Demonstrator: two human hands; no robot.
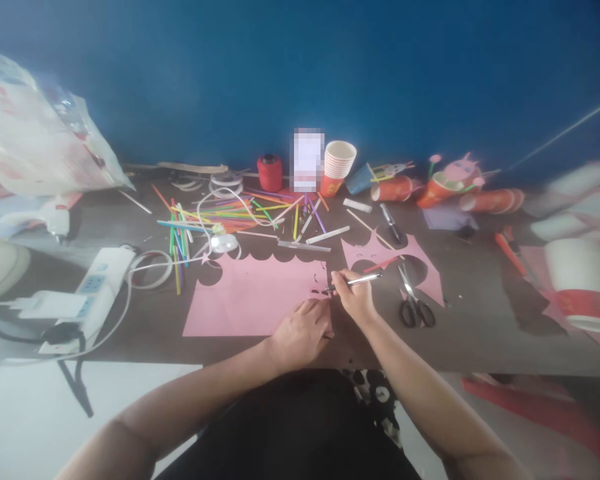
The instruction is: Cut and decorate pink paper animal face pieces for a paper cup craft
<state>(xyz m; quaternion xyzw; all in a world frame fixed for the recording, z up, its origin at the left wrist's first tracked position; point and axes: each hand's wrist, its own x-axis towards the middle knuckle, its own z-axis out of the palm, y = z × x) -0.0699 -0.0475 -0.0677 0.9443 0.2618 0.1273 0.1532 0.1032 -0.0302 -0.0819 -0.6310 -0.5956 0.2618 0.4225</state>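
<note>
A sheet of pink paper (260, 297) lies on the dark table, its top edge cut into scallops. My left hand (303, 331) rests on its lower right corner, fingers laid over the paper and pressing it down. Between the fingers of my right hand (356, 297) is a silver pen (365, 279), its tip at the sheet's right edge. Small dark marks show on the paper near that tip. To the right are black-handled scissors (417, 312) and a pink paper offcut (433, 277) with round cut-outs.
Colourful sticks (260, 210) and a white cable lie behind the sheet. A power strip (93, 293) and a glue gun (45, 217) are at left. Stacked paper cups (339, 163) stand at the back, a utility knife (391, 223) nearer. A red-and-white cup (580, 280) is at right.
</note>
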